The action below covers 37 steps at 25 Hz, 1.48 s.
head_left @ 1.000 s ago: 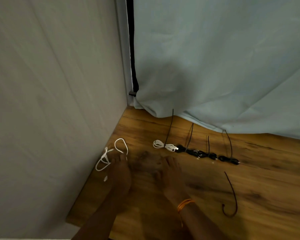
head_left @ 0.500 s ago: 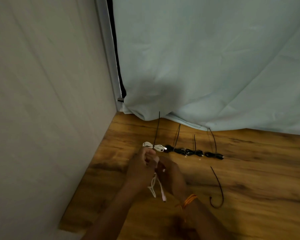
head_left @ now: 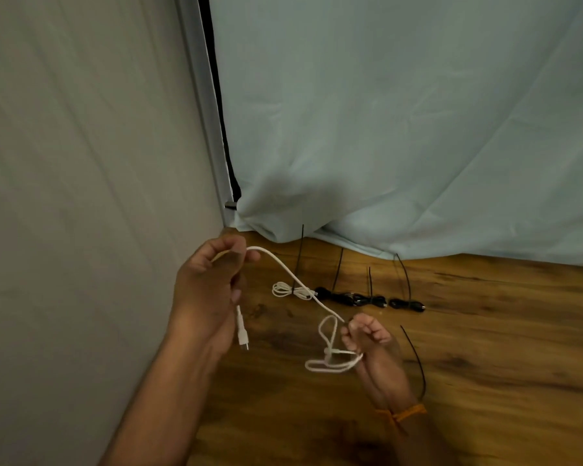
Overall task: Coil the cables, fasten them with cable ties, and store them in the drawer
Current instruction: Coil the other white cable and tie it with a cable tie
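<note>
A loose white cable (head_left: 293, 272) stretches between both hands above the wooden table (head_left: 485, 348). My left hand (head_left: 209, 287) grips one end, and the plug (head_left: 242, 334) hangs below its fingers. My right hand (head_left: 371, 341) holds the other part, with two loops (head_left: 330, 351) dangling to its left. On the table behind lies a coiled white cable (head_left: 290, 291) with a black tie round it. Right of it sit three coiled black cables (head_left: 367, 299), each with a tie sticking up. A loose black cable tie (head_left: 416, 361) lies right of my right wrist.
A grey wall (head_left: 81, 196) closes the left side. A pale blue cloth (head_left: 401, 129) hangs at the back and drapes onto the table's far edge. No drawer is in view.
Both hands lifted the white cable off the table's left side. They have now drawn apart, the left hand rising, so the cable stretches between them.
</note>
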{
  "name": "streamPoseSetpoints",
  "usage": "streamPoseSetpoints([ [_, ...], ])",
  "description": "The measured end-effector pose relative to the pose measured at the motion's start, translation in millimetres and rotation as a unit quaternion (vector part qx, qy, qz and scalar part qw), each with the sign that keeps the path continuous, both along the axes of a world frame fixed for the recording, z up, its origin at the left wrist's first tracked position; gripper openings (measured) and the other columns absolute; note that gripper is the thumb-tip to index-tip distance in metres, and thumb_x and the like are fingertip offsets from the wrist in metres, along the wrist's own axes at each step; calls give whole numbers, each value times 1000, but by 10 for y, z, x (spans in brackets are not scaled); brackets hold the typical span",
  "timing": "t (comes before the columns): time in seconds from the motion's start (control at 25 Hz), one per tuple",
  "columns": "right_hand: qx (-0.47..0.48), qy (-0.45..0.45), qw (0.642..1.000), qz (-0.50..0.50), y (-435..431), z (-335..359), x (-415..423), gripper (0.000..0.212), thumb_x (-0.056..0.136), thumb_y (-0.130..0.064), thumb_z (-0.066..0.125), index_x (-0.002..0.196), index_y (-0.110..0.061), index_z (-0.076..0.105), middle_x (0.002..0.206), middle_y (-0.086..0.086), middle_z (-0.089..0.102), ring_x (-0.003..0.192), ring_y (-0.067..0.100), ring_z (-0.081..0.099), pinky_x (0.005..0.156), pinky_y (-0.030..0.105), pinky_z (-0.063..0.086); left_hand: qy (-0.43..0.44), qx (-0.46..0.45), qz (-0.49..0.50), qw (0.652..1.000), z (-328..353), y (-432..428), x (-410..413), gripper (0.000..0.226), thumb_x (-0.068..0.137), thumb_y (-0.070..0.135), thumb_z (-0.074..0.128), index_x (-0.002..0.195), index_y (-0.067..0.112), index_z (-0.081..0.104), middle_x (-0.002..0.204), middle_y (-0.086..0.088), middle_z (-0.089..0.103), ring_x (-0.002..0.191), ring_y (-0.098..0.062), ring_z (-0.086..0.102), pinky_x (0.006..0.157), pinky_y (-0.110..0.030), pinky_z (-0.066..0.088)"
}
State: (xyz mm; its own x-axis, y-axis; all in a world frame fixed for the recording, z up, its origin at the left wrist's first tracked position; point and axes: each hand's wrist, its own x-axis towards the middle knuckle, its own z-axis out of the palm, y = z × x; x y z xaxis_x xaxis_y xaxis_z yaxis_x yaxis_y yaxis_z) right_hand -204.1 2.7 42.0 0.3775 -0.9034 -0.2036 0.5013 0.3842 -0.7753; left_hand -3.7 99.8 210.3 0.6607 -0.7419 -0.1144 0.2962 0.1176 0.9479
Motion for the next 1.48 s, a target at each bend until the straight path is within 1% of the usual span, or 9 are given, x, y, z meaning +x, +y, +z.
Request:
streamPoseSetpoints([
  [0.16,-96,241,966,19,57,-156,-113,58,73,-16,81,125,-25,57,99,3,61,69,17,61,56,29,53,32,-114,12,993,129,3,-28,14,97,8,48,95,13,60,85,-7,68,41,-7,28,41,-19,27],
  [0.32,-185,474,855,102,217,-261,-117,34,87,-16,69,111,-38,58,106,-11,62,92,10,63,75,31,59,6,-218,-9,976,366,39,-33,14,99,11,46,91,17,56,90,-5,67,47,-8,26,47,-21,24],
  [0.48,-168,467,864,83,365,-323,19,23,90,-19,67,99,-39,59,98,-10,68,91,10,67,78,34,60,-56,-327,-47,942,689,81,-115,16,102,11,41,94,18,52,96,-2,66,46,-6,28,49,-21,24],
  [0.6,-186,492,843,116,434,-414,46,33,89,-27,68,120,-34,57,108,-13,62,96,5,62,83,25,55,-108,-367,-65,922,920,10,-107,16,102,9,40,93,17,51,97,-3,65,45,-5,32,47,-20,27],
  [0.8,-197,429,874,112,346,-74,106,88,76,-31,80,147,-36,28,145,-11,40,124,15,50,87,32,58,-115,-95,-100,984,610,-301,-320,12,95,12,54,104,6,60,96,-8,74,44,-10,40,42,-18,35],
  [0.88,-259,402,877,43,281,276,140,93,77,-31,79,149,-40,20,151,-18,29,130,6,40,86,14,52,-88,-33,-140,986,382,-365,-394,13,94,13,56,105,6,60,93,-9,74,45,-11,42,41,-18,36],
  [1.04,-409,341,842,-85,133,927,229,75,86,-19,72,148,-27,31,146,-14,41,133,-6,38,103,7,35,-58,-12,-231,971,140,-371,-510,17,93,15,61,107,5,59,89,-11,74,45,-11,44,44,-21,36],
  [1.28,-551,374,742,-77,8,1222,289,13,99,-23,48,99,-25,61,73,-20,56,69,-5,57,59,6,36,-45,-27,-275,960,140,-252,-511,30,86,24,65,108,5,59,76,-7,65,47,-12,42,42,-20,36],
  [1.48,-510,369,773,-83,-25,1169,343,25,96,-21,48,112,-18,67,84,-18,65,74,-13,60,62,2,39,-97,27,-280,955,74,-129,-460,25,88,30,65,106,13,64,76,1,63,48,-7,39,43,-19,33],
])
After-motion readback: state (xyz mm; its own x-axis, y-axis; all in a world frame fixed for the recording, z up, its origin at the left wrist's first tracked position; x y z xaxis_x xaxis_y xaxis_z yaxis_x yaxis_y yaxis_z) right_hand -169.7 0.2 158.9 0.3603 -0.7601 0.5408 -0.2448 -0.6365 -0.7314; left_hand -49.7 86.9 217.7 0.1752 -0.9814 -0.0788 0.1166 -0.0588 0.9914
